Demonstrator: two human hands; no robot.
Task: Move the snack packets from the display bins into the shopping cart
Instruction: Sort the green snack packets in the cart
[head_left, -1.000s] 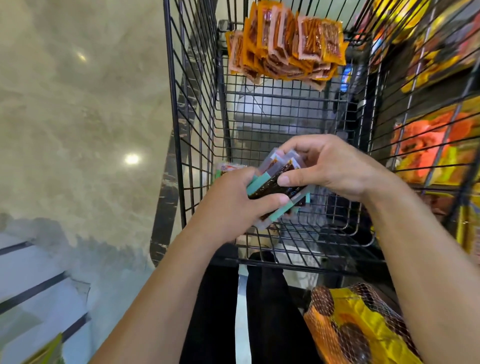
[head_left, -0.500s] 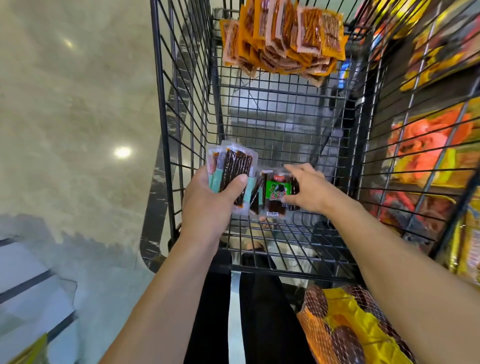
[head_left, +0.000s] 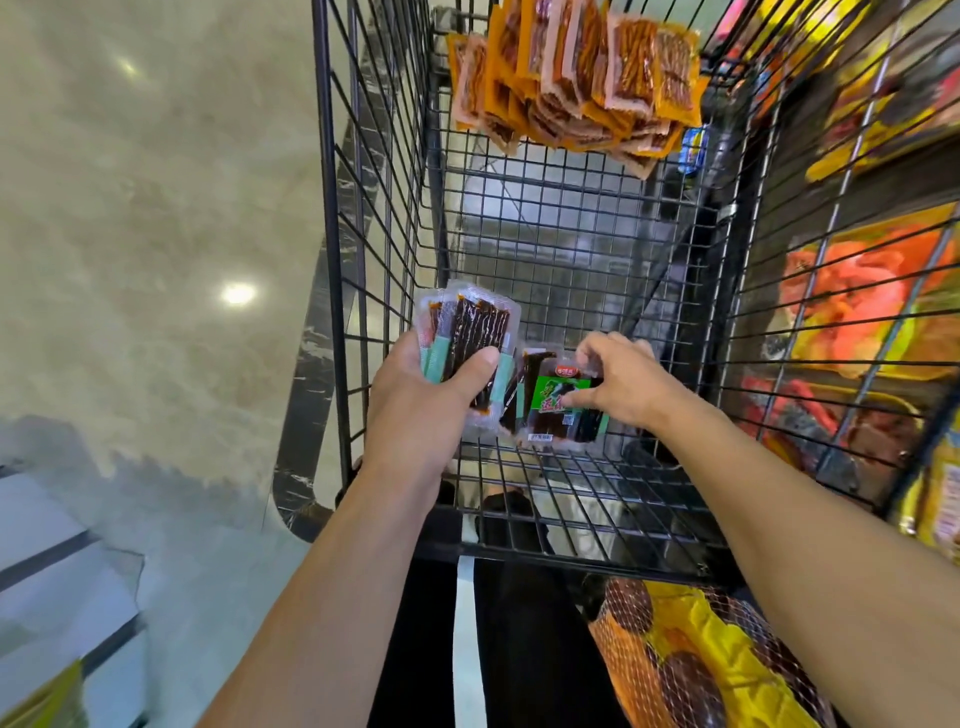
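Both of my hands are inside the black wire shopping cart. My left hand grips a small stack of clear, teal-edged packets of dark snack strips, thumb across the top one. My right hand pinches a green-labelled dark snack packet that lies low on the cart's wire floor, just right of the stack. A heap of orange snack packets lies at the far end of the cart.
Display bins with orange and yellow packets line the right side beyond the cart wall. A netted yellow bag hangs at the lower right. Pale polished floor spreads to the left. My dark trousers show under the cart.
My hands split the packets apart and dropped lower into the cart. The right hand took the green-labelled packet down to the wire floor; the left still holds the rest.
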